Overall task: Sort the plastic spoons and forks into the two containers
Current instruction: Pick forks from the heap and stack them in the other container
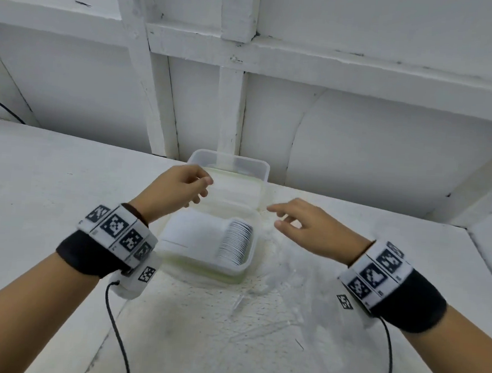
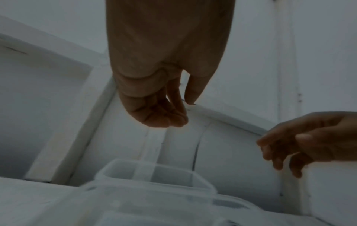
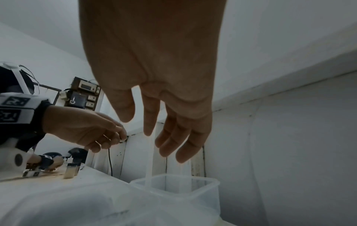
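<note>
Across a white worktop [image 1: 50, 172] set against a white panelled wall [image 1: 360, 121], my two bare arms reach forward. Two clear plastic containers stand one behind the other at the middle. The near container [image 1: 245, 269] holds a neat, tightly nested row of white plastic cutlery [image 1: 235, 243] lying on its side; I judge these to be spoons from the rounded ends, though I cannot be sure. The far container [image 1: 265, 170], touching the wall side of the worktop, looks empty as far as I can see. On the worktop just right of and in front of the near container lies a loose scatter of clear plastic cutlery [image 1: 260, 298], too transparent to tell forks from spoons.

My left hand [image 1: 177, 187] hovers over the gap between the containers, fingers curled with thumb and fingertips drawn together; whether this grip pinches something clear I cannot tell. My right hand [image 1: 308, 228] hangs beside it, above the worktop, fingers relaxed and spread, its grip holding nothing.

I judge one kind of cutlery largely sorted, with the other container unfilled and the clear pile left to do.

Both wrists wear black bands [image 1: 88, 254] with black-and-white square marker patterns; no readable words or brands appear.
</note>
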